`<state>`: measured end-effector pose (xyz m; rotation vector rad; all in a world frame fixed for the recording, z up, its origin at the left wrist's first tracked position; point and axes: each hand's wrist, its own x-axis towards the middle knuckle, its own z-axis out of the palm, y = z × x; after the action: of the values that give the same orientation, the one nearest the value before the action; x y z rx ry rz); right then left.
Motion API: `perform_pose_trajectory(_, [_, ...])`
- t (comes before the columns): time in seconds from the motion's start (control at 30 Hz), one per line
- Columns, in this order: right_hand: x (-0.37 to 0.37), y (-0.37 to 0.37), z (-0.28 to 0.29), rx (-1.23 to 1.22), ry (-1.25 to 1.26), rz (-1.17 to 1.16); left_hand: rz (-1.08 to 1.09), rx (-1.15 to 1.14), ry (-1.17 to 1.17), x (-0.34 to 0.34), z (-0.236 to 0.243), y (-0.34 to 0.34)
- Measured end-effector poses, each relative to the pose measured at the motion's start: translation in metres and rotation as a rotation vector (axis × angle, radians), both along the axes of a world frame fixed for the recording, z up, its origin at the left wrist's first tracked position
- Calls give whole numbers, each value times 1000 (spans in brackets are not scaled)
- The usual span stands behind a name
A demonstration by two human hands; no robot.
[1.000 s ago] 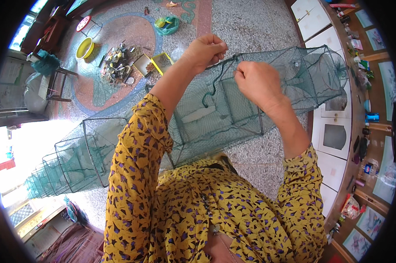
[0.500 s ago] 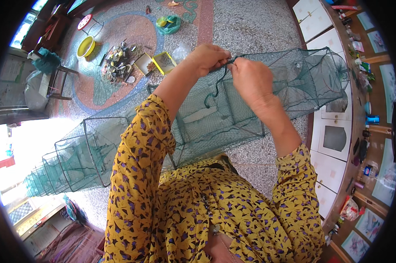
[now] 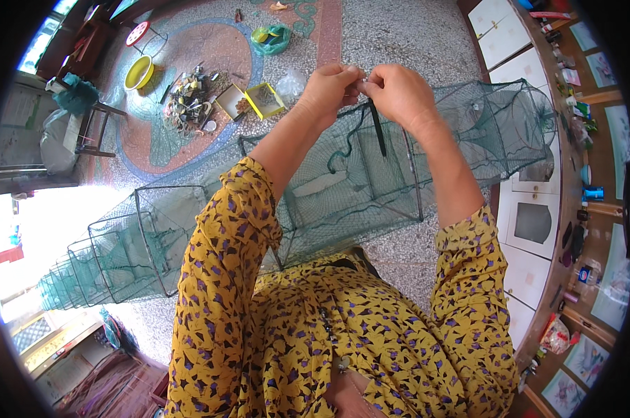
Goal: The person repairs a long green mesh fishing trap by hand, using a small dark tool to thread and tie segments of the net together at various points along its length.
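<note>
A long green mesh net trap [image 3: 343,184] with dark rectangular frames stretches across in front of me, from lower left to upper right. Above its far edge my left hand [image 3: 327,89] and my right hand [image 3: 402,96] meet, both pinched closed with fingertips almost touching. From beneath the right fingers a thin black strip [image 3: 378,131] hangs down over the mesh. A small pale glint shows between the fingertips, too small to name. What the left fingers grip is hidden. A dark green cord [image 3: 343,157] lies curled on the netting.
Beyond the net, a pile of small parts [image 3: 191,101], a yellow-edged box [image 3: 265,101], a yellow basin [image 3: 139,72] and a green bag [image 3: 270,40] rest on the patterned floor. A stool [image 3: 95,129] stands left; white cabinets [image 3: 531,219] line the right.
Both hands have risen slightly away from the net's edge. The black strip now hangs visibly below the right hand; before, the fingers were at a dark bunch on the net.
</note>
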<state>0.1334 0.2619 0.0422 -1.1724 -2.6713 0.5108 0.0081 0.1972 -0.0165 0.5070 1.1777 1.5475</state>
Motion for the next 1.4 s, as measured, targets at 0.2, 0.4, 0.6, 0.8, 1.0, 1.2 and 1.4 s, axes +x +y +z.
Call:
perform_pose_trajectory(0.2, [-19, 22, 11, 108, 311, -107, -13, -78, 69, -1, -2, -1])
perform_pose_trajectory(0.4, [-13, 42, 69, -436, 1172, -46, -19, 17, 334, 1, 0, -6])
perform_pose_trajectory(0.6, [7, 16, 82, -155, 883, 178, -303, 240, 580, 11, 17, -15])
perform_pose_trajectory(0.8, [75, 31, 88, -98, 142, 236, -190, 145, 352, -6, 9, -14])
perform_pose_trajectory(1.0, [99, 42, 74, -174, 362, -194, -225, 128, 314, -2, 15, -9])
perform_pose_trajectory(1.2, [91, 6, 61, -309, 347, 113, -221, -36, 380, -15, 21, -3])
perform_pose_trajectory(1.4, [65, -33, 46, -44, 18, 231, -189, -107, 249, -14, 19, 5])
